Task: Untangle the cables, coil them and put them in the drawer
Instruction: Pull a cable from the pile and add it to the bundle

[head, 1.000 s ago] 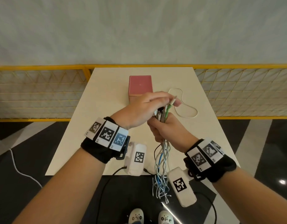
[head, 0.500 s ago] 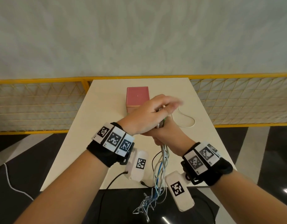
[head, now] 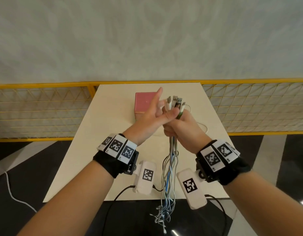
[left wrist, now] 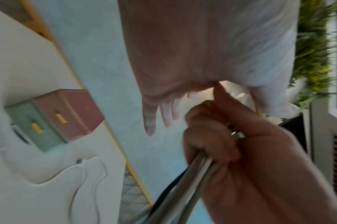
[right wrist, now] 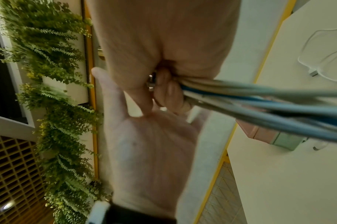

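The left hand (head: 151,114) is spread, fingers straight and gripping nothing, thumb resting against the right fist, likely steadying it to pick out one plug. Behind it, the small pink-topped plastic drawer box (head: 144,103) waits on the pale table (head: 111,116). The right hand (head: 183,126) clenches the bundle of white, grey and blue cables (head: 170,174) upright, so plugs fan above and tails hang off the table's near edge.

Wall: pale grey-green mottled plaster wall (head: 147,40).
Railing: yellow metal-framed mesh railing (head: 41,109) below it.
Table: cream rectangular tabletop (head: 113,99) against the railing.
Floor: glossy black-and-white tiled floor (head: 28,176).
Greenery: hanging green fern-like foliage (right wrist: 54,75).
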A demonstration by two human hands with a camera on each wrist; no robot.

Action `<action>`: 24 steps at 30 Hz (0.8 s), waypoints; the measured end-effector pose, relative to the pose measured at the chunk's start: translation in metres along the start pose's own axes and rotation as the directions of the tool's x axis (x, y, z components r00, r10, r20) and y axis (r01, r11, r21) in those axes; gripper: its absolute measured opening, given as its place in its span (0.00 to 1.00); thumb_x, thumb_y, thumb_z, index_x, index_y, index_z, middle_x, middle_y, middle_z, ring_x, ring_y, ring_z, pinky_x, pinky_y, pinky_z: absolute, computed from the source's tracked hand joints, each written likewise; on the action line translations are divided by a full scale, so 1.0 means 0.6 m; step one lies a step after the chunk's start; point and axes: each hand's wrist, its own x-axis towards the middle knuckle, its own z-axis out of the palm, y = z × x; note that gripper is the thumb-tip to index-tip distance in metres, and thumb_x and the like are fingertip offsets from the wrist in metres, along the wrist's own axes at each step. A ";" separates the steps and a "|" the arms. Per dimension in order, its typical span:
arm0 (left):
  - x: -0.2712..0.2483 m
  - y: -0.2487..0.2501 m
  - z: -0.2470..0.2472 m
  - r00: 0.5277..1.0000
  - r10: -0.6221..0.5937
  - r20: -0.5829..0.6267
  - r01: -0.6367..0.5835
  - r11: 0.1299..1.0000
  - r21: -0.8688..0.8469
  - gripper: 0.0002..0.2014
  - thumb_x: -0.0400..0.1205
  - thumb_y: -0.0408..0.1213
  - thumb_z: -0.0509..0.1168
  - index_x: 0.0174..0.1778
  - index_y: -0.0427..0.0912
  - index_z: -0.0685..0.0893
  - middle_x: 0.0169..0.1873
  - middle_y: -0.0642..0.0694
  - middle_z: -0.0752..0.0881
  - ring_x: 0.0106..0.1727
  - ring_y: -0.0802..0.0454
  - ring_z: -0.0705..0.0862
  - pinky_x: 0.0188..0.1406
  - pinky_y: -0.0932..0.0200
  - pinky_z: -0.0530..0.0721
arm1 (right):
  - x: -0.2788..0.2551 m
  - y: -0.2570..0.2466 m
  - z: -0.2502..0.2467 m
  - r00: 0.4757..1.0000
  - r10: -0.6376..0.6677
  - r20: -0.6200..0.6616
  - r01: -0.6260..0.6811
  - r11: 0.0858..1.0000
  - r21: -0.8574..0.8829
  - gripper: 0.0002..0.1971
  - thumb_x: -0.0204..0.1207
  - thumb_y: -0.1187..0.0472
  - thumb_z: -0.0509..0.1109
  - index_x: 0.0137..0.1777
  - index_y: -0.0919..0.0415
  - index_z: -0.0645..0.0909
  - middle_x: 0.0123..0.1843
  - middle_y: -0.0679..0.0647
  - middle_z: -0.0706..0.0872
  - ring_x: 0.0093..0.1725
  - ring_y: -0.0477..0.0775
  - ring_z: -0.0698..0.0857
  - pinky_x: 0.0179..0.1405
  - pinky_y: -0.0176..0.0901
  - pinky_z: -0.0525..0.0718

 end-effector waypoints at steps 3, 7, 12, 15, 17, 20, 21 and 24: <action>-0.001 -0.020 0.002 0.994 -0.012 0.111 0.014 1.000 -0.017 0.48 0.72 0.48 0.75 0.84 0.47 0.56 0.71 0.45 0.78 0.72 0.53 0.79 0.63 0.54 0.84 | 0.017 -0.012 -0.009 1.000 -0.031 -0.006 0.031 1.000 0.003 0.07 0.83 0.63 0.62 0.51 0.67 0.78 0.36 0.54 0.79 0.37 0.50 0.80 0.38 0.42 0.81; 0.008 -0.006 -0.002 0.996 -0.020 0.088 0.018 0.999 0.031 0.31 0.72 0.27 0.78 0.70 0.38 0.75 0.53 0.37 0.87 0.47 0.48 0.89 0.45 0.52 0.89 | 0.035 -0.032 -0.024 0.997 -0.069 -0.016 0.050 0.845 -0.532 0.19 0.71 0.42 0.71 0.52 0.53 0.74 0.55 0.54 0.76 0.63 0.58 0.77 0.64 0.58 0.79; 0.029 -0.009 0.007 0.976 -0.159 -0.148 0.183 0.969 0.166 0.07 0.80 0.28 0.61 0.37 0.42 0.76 0.16 0.51 0.72 0.22 0.51 0.69 0.21 0.61 0.69 | 0.041 -0.047 -0.006 0.994 -0.097 0.040 0.105 0.904 -0.415 0.12 0.71 0.52 0.76 0.48 0.38 0.76 0.62 0.52 0.70 0.65 0.53 0.77 0.64 0.55 0.81; 0.029 -0.016 -0.008 0.966 -0.041 -0.254 0.074 0.990 0.123 0.10 0.83 0.34 0.60 0.35 0.40 0.79 0.22 0.43 0.77 0.24 0.46 0.75 0.26 0.54 0.74 | 0.045 -0.024 -0.010 0.990 -0.063 0.124 0.080 0.987 -0.141 0.38 0.65 0.61 0.78 0.73 0.45 0.66 0.67 0.48 0.72 0.63 0.45 0.81 0.59 0.46 0.84; 0.026 -0.017 -0.028 0.942 0.010 -0.336 -0.003 1.000 0.020 0.20 0.88 0.40 0.60 0.29 0.38 0.78 0.31 0.32 0.82 0.35 0.37 0.82 0.41 0.52 0.83 | 0.042 0.010 -0.005 0.962 -0.014 0.273 0.046 0.993 -0.113 0.48 0.65 0.69 0.78 0.79 0.43 0.55 0.68 0.46 0.75 0.64 0.46 0.81 0.58 0.46 0.84; 0.035 -0.015 -0.051 0.922 0.095 -0.377 -0.080 0.995 0.055 0.22 0.89 0.46 0.57 0.38 0.32 0.81 0.32 0.37 0.85 0.37 0.46 0.85 0.39 0.73 0.77 | 0.036 0.059 0.025 0.928 0.088 0.362 0.000 0.972 -0.235 0.41 0.74 0.69 0.73 0.75 0.36 0.54 0.59 0.47 0.82 0.56 0.48 0.84 0.56 0.55 0.86; 0.039 -0.012 -0.056 0.921 0.101 -0.376 -0.101 0.995 0.021 0.21 0.89 0.45 0.57 0.39 0.33 0.80 0.26 0.45 0.83 0.31 0.50 0.82 0.34 0.73 0.76 | 0.039 0.074 0.040 0.926 0.103 0.364 -0.004 0.965 -0.262 0.26 0.79 0.67 0.68 0.68 0.42 0.64 0.48 0.49 0.83 0.46 0.49 0.84 0.53 0.60 0.86; 0.043 -0.010 -0.076 0.935 0.047 -0.351 -0.117 0.977 -0.180 0.18 0.89 0.45 0.56 0.38 0.37 0.77 0.17 0.56 0.72 0.19 0.55 0.67 0.19 0.63 0.67 | 0.059 0.125 0.067 0.955 0.064 0.291 0.040 0.940 -0.338 0.03 0.85 0.62 0.57 0.49 0.58 0.70 0.35 0.50 0.73 0.32 0.45 0.73 0.42 0.58 0.81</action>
